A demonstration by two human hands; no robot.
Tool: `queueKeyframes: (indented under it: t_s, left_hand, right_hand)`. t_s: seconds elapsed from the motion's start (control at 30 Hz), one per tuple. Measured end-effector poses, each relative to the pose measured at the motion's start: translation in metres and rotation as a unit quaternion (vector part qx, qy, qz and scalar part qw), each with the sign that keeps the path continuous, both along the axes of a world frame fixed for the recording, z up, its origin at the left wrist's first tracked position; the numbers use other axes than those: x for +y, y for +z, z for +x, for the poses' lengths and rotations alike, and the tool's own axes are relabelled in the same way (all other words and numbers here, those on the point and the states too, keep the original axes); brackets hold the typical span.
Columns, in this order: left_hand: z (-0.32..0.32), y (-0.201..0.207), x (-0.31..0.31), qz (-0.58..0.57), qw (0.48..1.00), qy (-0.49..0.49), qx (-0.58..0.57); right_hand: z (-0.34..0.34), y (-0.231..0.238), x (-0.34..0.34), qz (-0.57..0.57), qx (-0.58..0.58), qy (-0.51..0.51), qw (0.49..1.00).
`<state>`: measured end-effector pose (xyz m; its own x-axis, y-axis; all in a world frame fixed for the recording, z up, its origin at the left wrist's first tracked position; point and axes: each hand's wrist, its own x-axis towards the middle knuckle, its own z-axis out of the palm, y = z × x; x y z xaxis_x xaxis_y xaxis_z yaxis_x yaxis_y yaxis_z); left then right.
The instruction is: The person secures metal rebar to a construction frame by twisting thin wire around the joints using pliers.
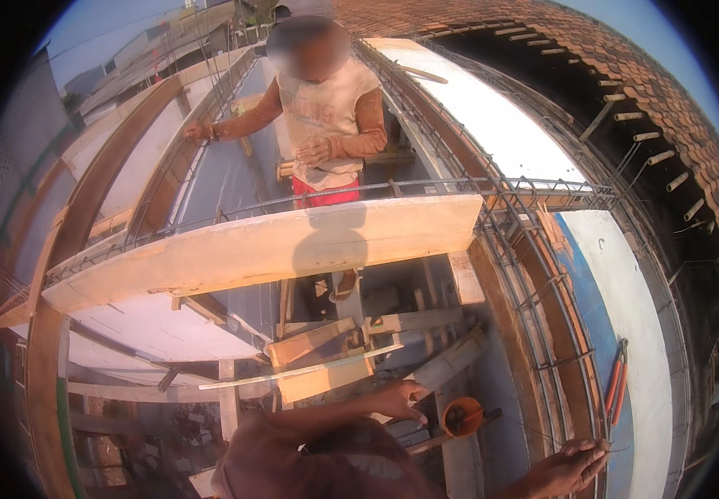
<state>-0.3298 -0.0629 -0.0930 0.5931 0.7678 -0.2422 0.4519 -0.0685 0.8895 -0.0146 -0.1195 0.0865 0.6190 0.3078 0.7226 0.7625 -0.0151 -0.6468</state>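
Observation:
My left hand [399,401] hovers over the gap between the beams with its fingers apart, holding nothing that I can see. Just past it hangs or stands an orange bucket [461,417]. At the lower right, my right hand [574,467] rests by the steel reinforcing bars [544,333] and the edge of a blue-and-white panel [630,308]. Its fingers are bent together, with a thin wire [617,450] at their tips; what they grip is too small to make out. A pair of red-handled pincers [616,387] lies on the panel just beyond them.
A wide wooden board [268,252] spans the opening ahead. Behind it stands another person [330,125], one hand on the left beam formwork [160,179]. Below are loose planks [326,370] and a deep drop. A tiled roof [625,66] overhangs the right.

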Motion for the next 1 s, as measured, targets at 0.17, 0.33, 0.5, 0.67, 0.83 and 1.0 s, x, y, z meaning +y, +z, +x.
queueKeyframes:
  t_s: [0.17, 0.33, 0.5, 0.67, 0.83, 1.0]
  left_hand:
    - [0.005, 0.131, 0.000, 0.036, 0.926, -0.171, -0.334]
    - [0.032, 0.228, -0.020, 0.034, 0.727, -0.411, -0.549]
    - [0.057, 0.229, -0.019, -0.022, 0.777, -0.379, -0.503]
    - [0.075, 0.241, -0.017, -0.071, 0.778, -0.361, -0.509]
    - [0.078, 0.279, -0.027, -0.144, 0.722, -0.241, -0.633]
    - [0.083, 0.271, -0.040, -0.175, 0.702, -0.133, -0.677]
  right_hand:
    - [-0.003, 0.003, -0.009, 0.154, 0.111, 0.047, 0.981]
    - [-0.017, -0.028, -0.014, 0.080, 0.110, 0.114, 0.984]
    - [-0.034, -0.038, -0.024, 0.031, 0.204, 0.100, 0.973]
    - [-0.034, -0.045, -0.031, 0.002, 0.232, 0.073, 0.970]
    - [-0.039, -0.063, -0.021, -0.035, 0.285, 0.178, 0.941]
    - [-0.051, -0.087, -0.015, -0.055, 0.311, 0.212, 0.925]
